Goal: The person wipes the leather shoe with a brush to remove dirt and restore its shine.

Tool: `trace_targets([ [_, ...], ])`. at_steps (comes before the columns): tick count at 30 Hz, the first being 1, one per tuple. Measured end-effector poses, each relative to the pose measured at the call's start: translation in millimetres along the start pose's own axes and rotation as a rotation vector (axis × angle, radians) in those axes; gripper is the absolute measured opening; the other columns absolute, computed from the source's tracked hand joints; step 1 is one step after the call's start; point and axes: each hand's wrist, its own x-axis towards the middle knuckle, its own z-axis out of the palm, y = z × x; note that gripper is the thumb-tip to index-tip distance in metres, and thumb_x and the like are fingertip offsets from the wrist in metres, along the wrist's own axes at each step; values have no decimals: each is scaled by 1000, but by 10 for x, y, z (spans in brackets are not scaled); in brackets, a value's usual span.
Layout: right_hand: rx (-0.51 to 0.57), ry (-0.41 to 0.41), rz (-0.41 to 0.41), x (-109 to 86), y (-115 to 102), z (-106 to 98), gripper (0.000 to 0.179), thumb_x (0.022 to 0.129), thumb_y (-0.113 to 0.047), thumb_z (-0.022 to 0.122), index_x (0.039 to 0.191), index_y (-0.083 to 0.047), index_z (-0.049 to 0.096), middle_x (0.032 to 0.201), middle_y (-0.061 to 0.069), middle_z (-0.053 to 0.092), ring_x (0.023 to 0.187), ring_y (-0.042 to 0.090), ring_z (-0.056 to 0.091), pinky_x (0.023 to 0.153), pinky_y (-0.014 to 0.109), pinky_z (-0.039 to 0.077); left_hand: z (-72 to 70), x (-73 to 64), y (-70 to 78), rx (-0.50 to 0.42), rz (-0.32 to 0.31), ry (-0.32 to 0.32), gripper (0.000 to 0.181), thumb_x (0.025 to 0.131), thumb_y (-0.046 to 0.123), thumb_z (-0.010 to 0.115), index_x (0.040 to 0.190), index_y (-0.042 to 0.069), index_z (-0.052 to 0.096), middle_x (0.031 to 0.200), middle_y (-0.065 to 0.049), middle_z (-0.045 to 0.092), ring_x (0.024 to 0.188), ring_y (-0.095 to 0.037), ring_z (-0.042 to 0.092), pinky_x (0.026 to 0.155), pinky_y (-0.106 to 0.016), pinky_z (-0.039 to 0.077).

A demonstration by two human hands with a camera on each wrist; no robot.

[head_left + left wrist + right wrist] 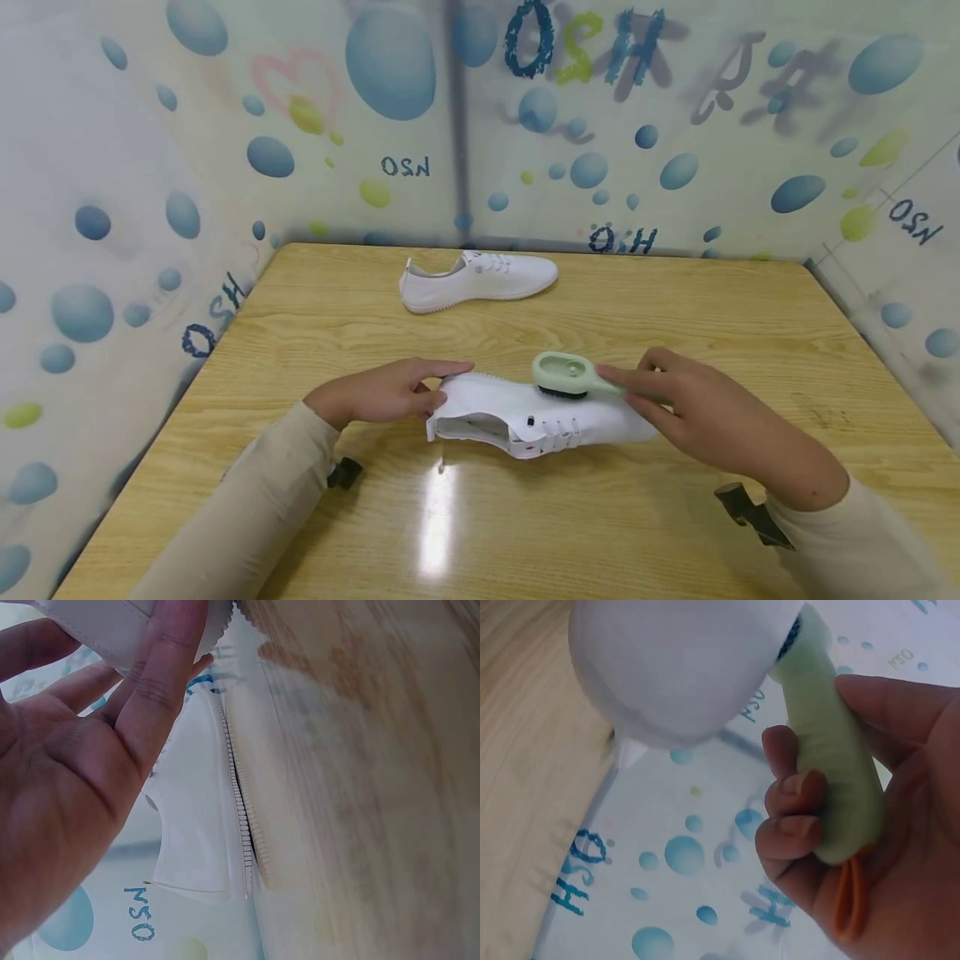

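Note:
A white lace-up shoe [495,408] lies tilted on its side, its opening and laces facing me. My left hand [390,390] grips its heel end, thumb and fingers on either side; the left wrist view shows that hand [82,750] against the white heel [112,630]. In my right hand [697,408] is a pale green shoe brush [562,372], its dark bristles touching the shoe's upper side. The right wrist view shows the fingers [795,795] curled round the green handle [829,765], which ends in an orange loop [850,900]. The shoe's toe is partly hidden behind the right hand.
A second white shoe [480,282] stands upright near the back of the wooden table [337,308], toe to the right. Patterned walls [480,125] with blue and green dots rise behind the table and at both sides. Dark straps with mounts sit at both wrists.

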Motion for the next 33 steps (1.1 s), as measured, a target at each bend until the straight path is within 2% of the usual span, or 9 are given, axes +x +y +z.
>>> trace_targets([
  [6,-13,2,-38,137,-114,121,46,100,-17,60,144,-31,54,101,-4,58,75,5,45,63,24,40,-5,13,22,24,-3,6,54,105,14,49,156,7,30,141,-20,54,100,-17,68,85,-32,56],
  [11,-11,12,-79,302,-241,240,46,99,-17,62,144,-28,54,98,-3,57,73,5,45,65,24,41,-7,23,35,31,0,4,54,105,12,48,156,9,31,145,-20,51,99,-17,69,84,-32,57],
  [18,-39,19,-85,431,-331,364,47,99,-18,63,144,-29,53,102,1,58,75,9,47,66,24,43,-9,43,50,50,-20,13,54,105,14,49,156,8,32,145,-18,50,98,-15,67,84,-31,56],
  [21,-53,27,-86,416,-306,369,47,100,-19,62,145,-28,53,103,2,59,78,9,48,67,25,44,-8,45,50,42,-14,9,54,105,13,48,156,9,31,147,-18,49,101,-16,67,85,-31,56],
  [25,-60,82,-68,330,-199,342,45,101,-18,60,145,-26,53,103,1,60,81,9,50,69,29,45,6,46,32,14,10,-3,54,106,14,47,156,8,30,149,-19,47,110,-20,66,88,-33,56],
  [28,-24,122,-28,244,-97,321,45,103,-19,56,147,-26,50,103,0,60,82,9,50,70,29,45,20,45,22,-30,19,-23,55,106,13,46,158,10,28,152,-19,43,116,-23,62,92,-36,55],
  [31,25,139,28,180,-9,298,44,106,-21,50,149,-25,47,104,1,59,81,11,50,70,30,44,18,42,17,-66,18,-42,56,106,13,45,159,16,26,156,-15,37,118,-23,59,94,-37,54],
  [33,44,144,68,157,42,280,43,107,-22,48,150,-23,46,107,4,60,85,14,53,72,33,46,10,43,11,-59,21,-39,54,107,14,45,158,20,28,156,-11,37,115,-22,59,92,-37,54],
])
